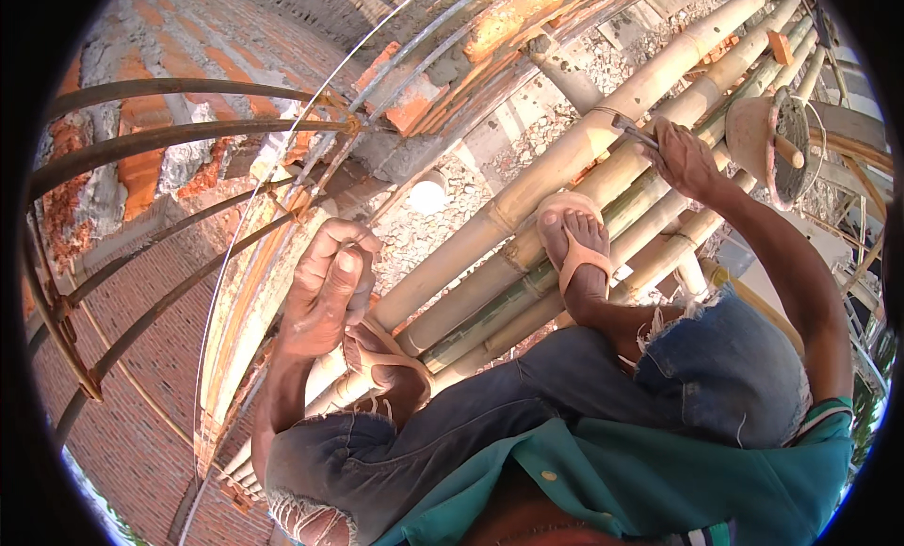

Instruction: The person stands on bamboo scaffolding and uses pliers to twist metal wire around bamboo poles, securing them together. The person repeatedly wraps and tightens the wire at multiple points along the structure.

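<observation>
My left hand (325, 287) is closed, its fingers curled and the thumb folded over. What it grips, if anything, is hidden. It is beside the long, thin steel bars (299, 184) that run up past a brick wall. Farther right, my right hand (686, 160) is wrapped round a short metal tool (633, 130) whose small end sticks out to the left; its exact kind does not show. Beneath that hand lie thick bamboo poles (565, 160). To its right stands a round pan (751, 136) holding grey mortar, with a wooden handle (789, 152) sticking out of it.
My sandalled feet (579, 245) rest on the bamboo poles. A rough, mortar-smeared brick wall (141, 160) rises at the left, with bent rusty bars (169, 130) in front. Rubble (513, 155) shows far below through the gaps. A brick piece (781, 48) sits on the poles.
</observation>
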Demonstrator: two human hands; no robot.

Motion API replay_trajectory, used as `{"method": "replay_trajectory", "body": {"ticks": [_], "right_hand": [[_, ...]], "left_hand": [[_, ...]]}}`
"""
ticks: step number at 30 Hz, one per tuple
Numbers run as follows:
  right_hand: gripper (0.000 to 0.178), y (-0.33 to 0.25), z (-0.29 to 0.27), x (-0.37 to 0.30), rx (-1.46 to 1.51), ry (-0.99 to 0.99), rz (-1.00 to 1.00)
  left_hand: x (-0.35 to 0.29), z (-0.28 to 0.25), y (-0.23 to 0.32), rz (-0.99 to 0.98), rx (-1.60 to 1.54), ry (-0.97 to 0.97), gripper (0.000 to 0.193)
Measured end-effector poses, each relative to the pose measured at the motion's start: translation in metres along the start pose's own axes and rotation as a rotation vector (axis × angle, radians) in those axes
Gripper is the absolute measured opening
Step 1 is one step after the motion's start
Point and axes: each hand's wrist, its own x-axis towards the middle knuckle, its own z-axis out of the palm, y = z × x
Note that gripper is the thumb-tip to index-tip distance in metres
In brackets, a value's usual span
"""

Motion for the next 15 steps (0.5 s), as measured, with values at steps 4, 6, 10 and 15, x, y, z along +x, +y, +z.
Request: {"method": "replay_trajectory", "body": {"ticks": [4, 6, 10, 15], "right_hand": [[0.064, 0.018, 0.018, -0.006, -0.223, -0.277, -0.138], [0.061, 0.006, 0.001, 0.01, -0.321, -0.294, -0.32], [0.057, -0.065, -0.057, 0.06, 0.119, -0.159, -0.507], [0.056, -0.181, -0.101, 0.036, 1.598, -0.568, -0.66]], "left_hand": [[-0.023, 0.003, 0.031, 0.055, 0.077, -0.056, 0.039], [-0.025, 0.013, 0.044, 0.032, 0.078, 0.037, 0.034], [-0.012, 0.056, 0.058, 0.029, -0.037, 0.251, 0.031], [0.034, 0.117, 0.043, 0.104, -0.203, 0.475, 0.03]]}}
